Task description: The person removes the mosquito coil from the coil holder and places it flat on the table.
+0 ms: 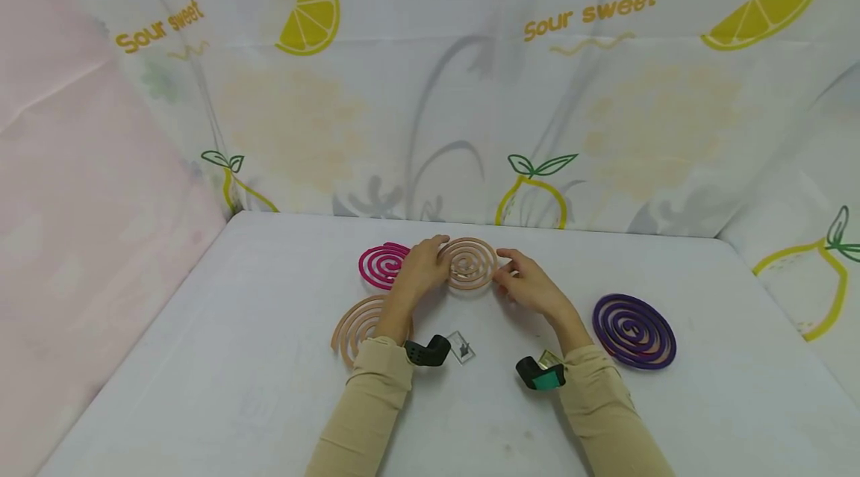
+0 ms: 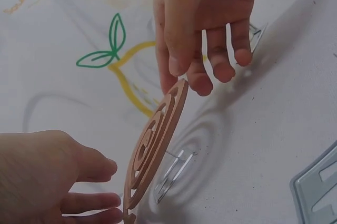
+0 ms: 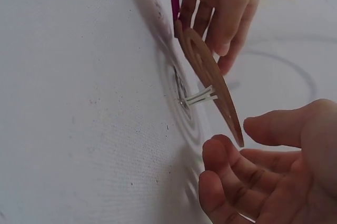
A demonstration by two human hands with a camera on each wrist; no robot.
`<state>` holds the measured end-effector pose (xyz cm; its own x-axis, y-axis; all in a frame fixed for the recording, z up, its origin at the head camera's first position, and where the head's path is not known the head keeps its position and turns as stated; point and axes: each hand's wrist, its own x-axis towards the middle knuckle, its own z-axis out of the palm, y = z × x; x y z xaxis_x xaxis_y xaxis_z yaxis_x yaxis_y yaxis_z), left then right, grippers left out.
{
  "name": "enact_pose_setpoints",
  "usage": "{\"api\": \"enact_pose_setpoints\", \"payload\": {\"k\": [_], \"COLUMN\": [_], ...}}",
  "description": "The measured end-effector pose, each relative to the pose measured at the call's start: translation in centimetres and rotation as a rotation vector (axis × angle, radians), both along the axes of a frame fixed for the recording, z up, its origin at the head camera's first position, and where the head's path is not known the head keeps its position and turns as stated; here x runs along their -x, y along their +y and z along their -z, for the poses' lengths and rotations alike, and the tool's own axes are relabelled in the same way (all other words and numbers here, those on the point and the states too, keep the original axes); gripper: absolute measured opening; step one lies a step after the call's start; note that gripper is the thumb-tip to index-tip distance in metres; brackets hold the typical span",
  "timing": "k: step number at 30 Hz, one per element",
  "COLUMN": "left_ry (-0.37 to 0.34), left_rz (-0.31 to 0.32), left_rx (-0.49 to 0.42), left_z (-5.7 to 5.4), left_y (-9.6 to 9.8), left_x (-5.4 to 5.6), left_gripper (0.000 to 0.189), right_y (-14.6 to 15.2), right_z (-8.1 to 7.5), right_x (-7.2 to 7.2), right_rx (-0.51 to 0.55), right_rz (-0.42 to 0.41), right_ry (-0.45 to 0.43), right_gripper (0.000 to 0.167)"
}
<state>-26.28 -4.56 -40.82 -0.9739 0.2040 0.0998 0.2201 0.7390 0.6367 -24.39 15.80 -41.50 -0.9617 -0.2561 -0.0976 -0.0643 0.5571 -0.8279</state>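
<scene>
A brown mosquito coil (image 1: 468, 263) sits raised above the white table on the upright prongs of a small metal stand (image 3: 202, 96). At its left edge is my left hand (image 1: 422, 268), thumb and fingers fairly straight; in the left wrist view its fingertips come close to the rim, and I cannot tell whether they touch. On the other side my right hand (image 1: 532, 285) has its fingers loosely bent, with thumb and fingertips around the coil's edge but not visibly pinching it. Left of the left hand lies a magenta coil (image 1: 376, 266), partly hidden by that hand.
Another brown coil (image 1: 348, 324) lies partly under the left forearm. A dark purple coil (image 1: 634, 331) is to the right. One flat metal stand (image 1: 460, 347) lies between the forearms, and a gold-coloured piece (image 1: 549, 359) shows beside the right wrist. Patterned cloth walls (image 1: 430, 126) enclose the table.
</scene>
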Motion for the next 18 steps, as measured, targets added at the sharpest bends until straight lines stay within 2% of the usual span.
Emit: {"api": "enact_pose_setpoints", "payload": {"k": [10,18], "left_ry": [-0.009,0.007], "left_rz": [0.01,0.024], "left_rx": [-0.015,-0.013], "left_z": [0.15,-0.3], "left_y": [0.03,0.08], "left_x": [0.13,-0.13], "left_gripper": [0.038,0.038], "right_y": [0.06,0.15], "right_z": [0.55,0.57], "right_x": [0.26,0.26], "right_rx": [0.0,0.011], "right_rz": [-0.005,-0.013], "right_ry": [0.012,0.027], "right_gripper": [0.048,0.047]}}
